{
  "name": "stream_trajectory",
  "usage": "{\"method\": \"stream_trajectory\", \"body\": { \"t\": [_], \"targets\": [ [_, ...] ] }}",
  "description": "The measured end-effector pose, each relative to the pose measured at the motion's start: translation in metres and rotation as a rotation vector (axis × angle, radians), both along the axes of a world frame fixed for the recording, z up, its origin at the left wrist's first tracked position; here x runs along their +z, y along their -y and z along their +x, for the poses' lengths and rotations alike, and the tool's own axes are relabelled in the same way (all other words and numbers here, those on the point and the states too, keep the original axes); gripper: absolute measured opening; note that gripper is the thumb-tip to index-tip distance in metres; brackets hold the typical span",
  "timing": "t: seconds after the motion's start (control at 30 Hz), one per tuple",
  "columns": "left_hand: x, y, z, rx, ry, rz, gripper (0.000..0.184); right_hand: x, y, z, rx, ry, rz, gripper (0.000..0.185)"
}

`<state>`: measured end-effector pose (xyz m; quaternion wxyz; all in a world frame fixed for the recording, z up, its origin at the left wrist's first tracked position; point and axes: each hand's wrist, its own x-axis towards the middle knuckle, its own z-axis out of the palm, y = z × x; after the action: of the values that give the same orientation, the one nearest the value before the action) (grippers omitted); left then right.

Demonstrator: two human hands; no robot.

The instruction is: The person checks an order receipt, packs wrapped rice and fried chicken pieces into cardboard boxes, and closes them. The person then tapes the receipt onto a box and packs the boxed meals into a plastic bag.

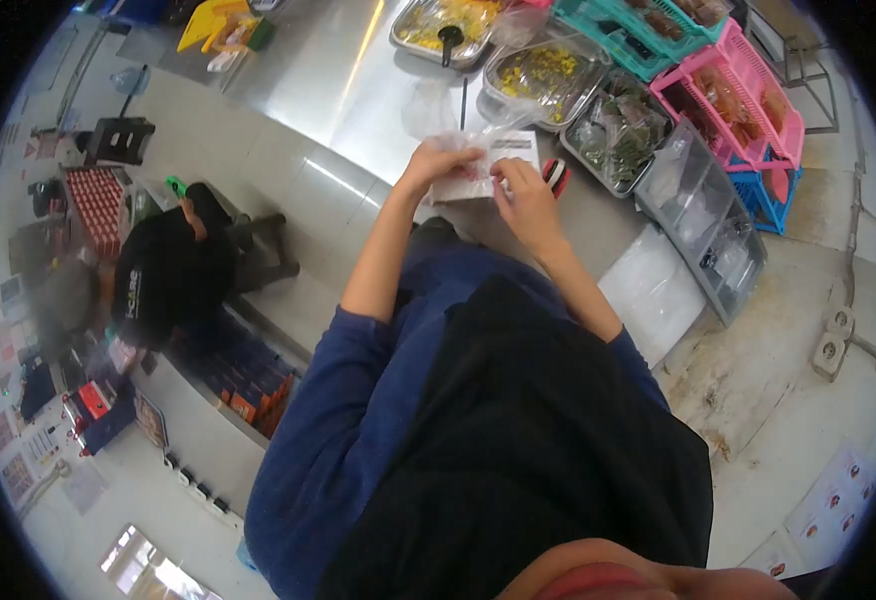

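My left hand (438, 165) is closed on a thin clear plastic bag (470, 170) at the edge of the steel table. My right hand (528, 198) is beside it, fingers bent and pinched together at the bag's right side. What lies inside the bag is too small to make out. Under and behind both hands is a white box (515, 146) with a dark printed label. Just right of my right hand lies a red and black object (556, 177), its kind unclear. More loose clear plastic (428, 108) lies beyond my left hand.
Metal trays hold yellow pieces (543, 75) and leafy greens (613, 135). Teal (648, 50) and pink baskets (738, 100) stand at the right, near a grey compartment tray (703, 215). A yellow container (208, 25) is far left. Another person (173, 265) bends over at left.
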<state>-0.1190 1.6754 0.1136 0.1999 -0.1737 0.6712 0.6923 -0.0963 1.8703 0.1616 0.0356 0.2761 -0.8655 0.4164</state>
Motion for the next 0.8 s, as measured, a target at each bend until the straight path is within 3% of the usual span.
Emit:
{"method": "stream_trajectory", "body": {
  "t": [0.03,0.1,0.17,0.2,0.27,0.4,0.47,0.53,0.57,0.6,0.63,0.67,0.7,0.73,0.77,0.8],
  "targets": [
    [-0.001,-0.001,0.000,0.012,0.017,0.004,0.027,-0.004,0.003,0.011,0.012,0.017,0.004,0.015],
    [-0.001,-0.003,0.001,0.022,0.002,-0.025,0.029,-0.017,0.008,0.030,0.358,0.122,0.011,0.012],
    [0.000,-0.002,0.001,0.035,0.000,0.001,0.031,-0.066,0.006,0.036,0.457,0.257,0.123,0.011],
    [-0.002,-0.002,0.002,0.039,-0.022,0.016,0.029,-0.105,0.000,0.037,0.477,0.257,0.335,0.012],
    [-0.004,0.003,0.008,0.053,-0.042,0.029,0.028,-0.110,0.001,0.035,0.551,0.365,0.791,0.023],
    [-0.005,-0.002,0.009,0.040,-0.054,0.059,0.027,-0.098,-0.032,0.017,0.625,0.466,0.536,0.024],
    [-0.024,-0.003,0.005,0.087,-0.086,0.015,0.026,-0.072,-0.067,-0.008,0.683,1.068,0.451,0.024],
    [-0.038,-0.019,0.004,0.124,-0.144,0.033,0.025,-0.017,-0.120,-0.043,0.426,1.215,0.645,0.024],
    [-0.040,-0.025,0.006,0.124,-0.168,-0.110,0.026,-0.034,-0.171,-0.061,0.205,1.216,0.477,0.023],
    [-0.038,-0.021,0.012,0.145,-0.185,-0.270,0.027,-0.064,-0.221,-0.083,-0.010,0.993,0.534,0.021],
    [-0.029,-0.031,0.018,0.173,-0.243,-0.352,0.031,-0.092,-0.268,-0.105,-0.224,0.568,0.665,0.020],
    [-0.028,-0.028,0.018,-0.007,-0.296,-0.522,0.033,-0.115,-0.305,-0.117,-0.473,-0.031,0.785,0.021],
    [-0.045,-0.025,0.021,-0.086,-0.583,-0.726,0.034,-0.115,-0.314,-0.131,-0.814,0.039,0.468,0.022],
    [-0.062,-0.023,0.025,-0.107,-0.870,-0.969,0.039,-0.156,-0.356,-0.160,-0.789,0.012,0.389,0.027],
    [-0.020,-0.028,0.024,-0.029,-0.392,-0.591,0.037,-0.197,-0.392,-0.186,-0.617,-0.092,0.419,0.029],
    [-0.019,-0.034,0.029,0.085,-0.420,-0.557,0.033,-0.241,-0.425,-0.213,-0.563,0.185,0.369,0.029]
  ]
}}
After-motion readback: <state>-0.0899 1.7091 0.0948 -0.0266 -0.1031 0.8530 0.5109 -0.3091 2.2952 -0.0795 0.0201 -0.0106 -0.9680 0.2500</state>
